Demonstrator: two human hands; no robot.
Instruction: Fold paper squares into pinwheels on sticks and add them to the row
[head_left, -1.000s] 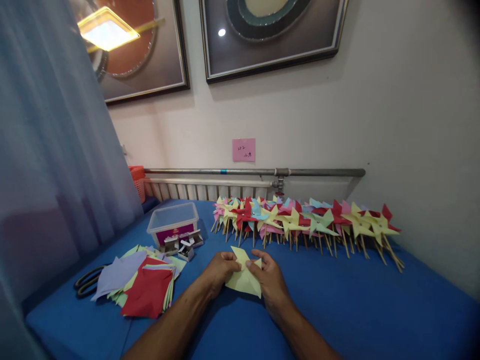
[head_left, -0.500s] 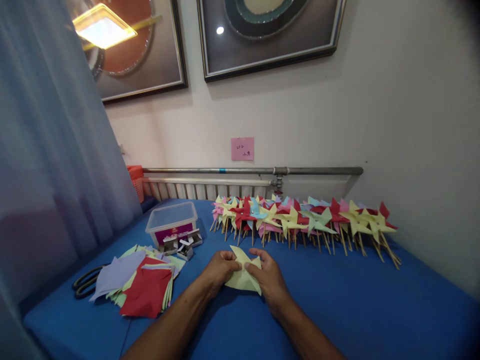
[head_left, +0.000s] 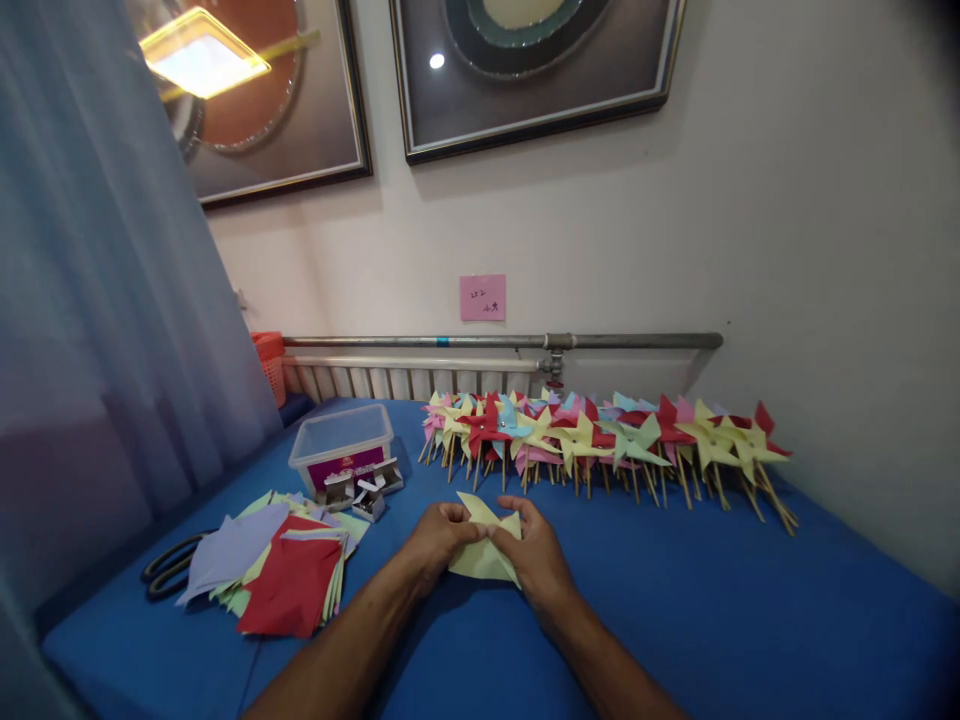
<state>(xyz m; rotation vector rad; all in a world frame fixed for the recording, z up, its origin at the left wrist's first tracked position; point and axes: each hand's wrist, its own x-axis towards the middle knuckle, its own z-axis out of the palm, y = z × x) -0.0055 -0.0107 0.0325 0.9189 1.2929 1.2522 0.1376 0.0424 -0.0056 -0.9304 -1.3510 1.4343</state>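
One paper [head_left: 482, 567] sits, as I watch remotely, midway between the left hand [head_left: 441, 540], pinching its left side, and the right hand [head_left: 537, 549], pinching its right; both grips meet near its middle (neither is nearer), pinwheels [head_left: 577, 441] beyond.

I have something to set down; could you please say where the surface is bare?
Bare blue surface lies right of the right hand, before the pinwheels, and between the forearms. The left is crowded with paper sheets, small boxes and a tub.
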